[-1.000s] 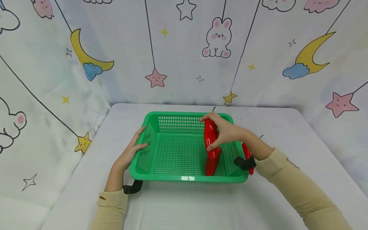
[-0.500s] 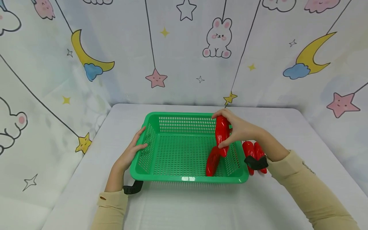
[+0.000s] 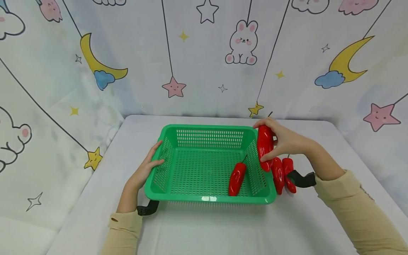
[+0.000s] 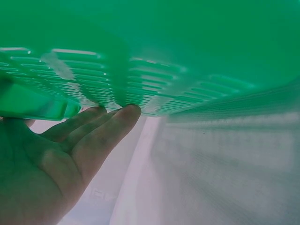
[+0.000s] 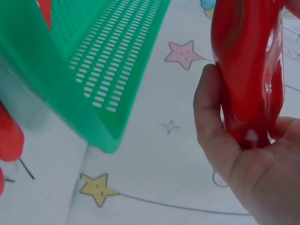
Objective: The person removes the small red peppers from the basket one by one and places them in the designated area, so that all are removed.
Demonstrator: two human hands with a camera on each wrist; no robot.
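Observation:
My left hand (image 3: 141, 173) holds the left rim of a green plastic basket (image 3: 178, 197), thumb over the edge. In the left wrist view, its fingers (image 4: 110, 131) lie against the slotted outer wall. Above the basket's right rim, my right hand (image 3: 290, 139) grips a glossy red chili pepper (image 3: 265, 143), stem end pointing away. The right wrist view has this chili (image 5: 248, 61) between thumb and fingers. Another red chili (image 3: 237, 179) lies inside the basket near its right wall.
Two more red chilies, one (image 3: 278, 177) close to the basket's right side and one (image 3: 289, 175) beyond it, lie on the white-covered table (image 3: 204, 230). A cartoon-printed cloth (image 3: 204, 53) hangs behind the table.
The right hand has carried its chili rightward from inside the basket to over the right rim. The chili in the basket and those outside are now less covered. The left hand stays put.

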